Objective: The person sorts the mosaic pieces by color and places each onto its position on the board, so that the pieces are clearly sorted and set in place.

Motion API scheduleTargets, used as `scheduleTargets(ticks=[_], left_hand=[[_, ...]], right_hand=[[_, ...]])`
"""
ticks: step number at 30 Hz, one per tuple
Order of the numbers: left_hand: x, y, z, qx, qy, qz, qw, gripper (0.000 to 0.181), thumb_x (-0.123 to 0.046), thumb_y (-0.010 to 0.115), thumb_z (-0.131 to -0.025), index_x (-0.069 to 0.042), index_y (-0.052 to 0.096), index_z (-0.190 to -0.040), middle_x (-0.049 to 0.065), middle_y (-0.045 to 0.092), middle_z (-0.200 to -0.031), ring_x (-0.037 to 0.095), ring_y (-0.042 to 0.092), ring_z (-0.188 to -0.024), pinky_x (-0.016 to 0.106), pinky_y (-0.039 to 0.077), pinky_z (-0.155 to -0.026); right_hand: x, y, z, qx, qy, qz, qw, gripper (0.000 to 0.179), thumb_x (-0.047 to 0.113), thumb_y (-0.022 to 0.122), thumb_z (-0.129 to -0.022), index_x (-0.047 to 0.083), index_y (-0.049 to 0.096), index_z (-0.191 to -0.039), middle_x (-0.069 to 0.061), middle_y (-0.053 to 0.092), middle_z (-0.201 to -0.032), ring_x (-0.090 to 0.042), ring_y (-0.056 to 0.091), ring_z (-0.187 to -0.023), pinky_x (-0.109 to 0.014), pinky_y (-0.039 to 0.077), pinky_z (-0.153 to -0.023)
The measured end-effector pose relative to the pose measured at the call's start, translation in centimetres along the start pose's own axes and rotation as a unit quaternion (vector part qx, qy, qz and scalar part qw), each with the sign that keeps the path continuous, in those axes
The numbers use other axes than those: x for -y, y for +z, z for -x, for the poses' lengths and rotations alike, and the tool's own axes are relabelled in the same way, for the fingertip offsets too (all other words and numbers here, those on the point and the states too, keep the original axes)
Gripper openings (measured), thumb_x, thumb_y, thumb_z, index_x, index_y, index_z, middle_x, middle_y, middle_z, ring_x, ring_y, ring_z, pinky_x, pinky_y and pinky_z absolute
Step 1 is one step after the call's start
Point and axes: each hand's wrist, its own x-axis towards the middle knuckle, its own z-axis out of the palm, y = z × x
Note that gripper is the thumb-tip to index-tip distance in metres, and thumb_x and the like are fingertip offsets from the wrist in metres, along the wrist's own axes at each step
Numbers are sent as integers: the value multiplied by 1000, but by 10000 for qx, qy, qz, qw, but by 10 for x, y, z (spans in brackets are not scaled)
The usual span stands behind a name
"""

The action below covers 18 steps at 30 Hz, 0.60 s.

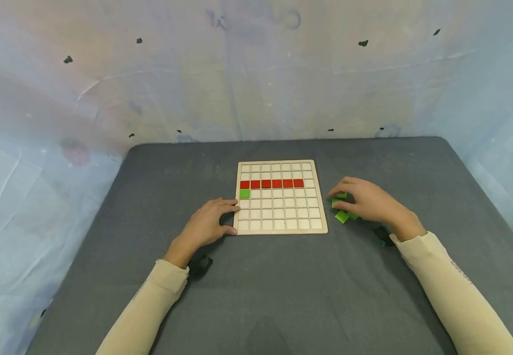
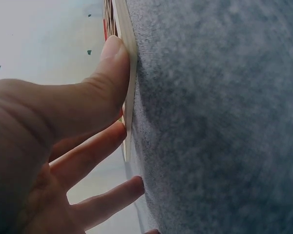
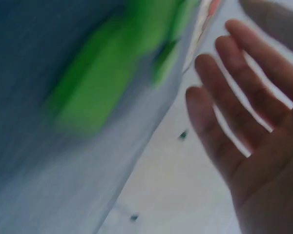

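A square wooden grid board [image 1: 283,232] lies flat on the table. Across its third row runs a line of several red tiles [image 1: 276,184], and one green tile [image 1: 244,194] sits below the leftmost red one. My left hand [image 1: 207,222] touches the board's left edge with thumb and fingertips, the fingers spread. In the left wrist view the thumb [image 2: 110,68] lies against the board's rim [image 2: 131,73]. My right hand [image 1: 367,199] hovers over a small pile of green tiles [image 1: 341,216] right of the board. Its fingers [image 3: 229,87] are loosely extended and apart from the blurred green tiles [image 3: 95,83].
A dark grey cloth covers the table [image 1: 265,286]. Pale patterned sheeting [image 1: 256,88] hangs behind it and at both sides. Dark wrist straps show under both wrists.
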Motion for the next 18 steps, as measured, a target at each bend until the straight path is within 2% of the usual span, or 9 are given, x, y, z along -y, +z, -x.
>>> scheduleTargets(ticks=[9, 18], left_hand=[[-1, 2, 0, 17, -72, -32, 10000, 66, -34, 82, -81, -19, 59, -141, 1, 45, -156, 35, 34, -148, 63, 35, -114], [-1, 3, -1, -16, -64, -25, 10000, 66, -34, 82, -80, -19, 59, -141, 0, 45, -156, 34, 36, -147, 60, 37, -114]], right_hand=[[-35, -3, 42, -152, 69, -9, 9999, 37, 37, 77, -87, 18, 71, -118, 0, 66, -116, -21, 64, -102, -46, 55, -84], [-46, -3, 59, -3, 320, 8, 9995, 42, 39, 81, -84, 20, 71, -120, -1, 66, -119, -23, 63, -107, -49, 54, -87]])
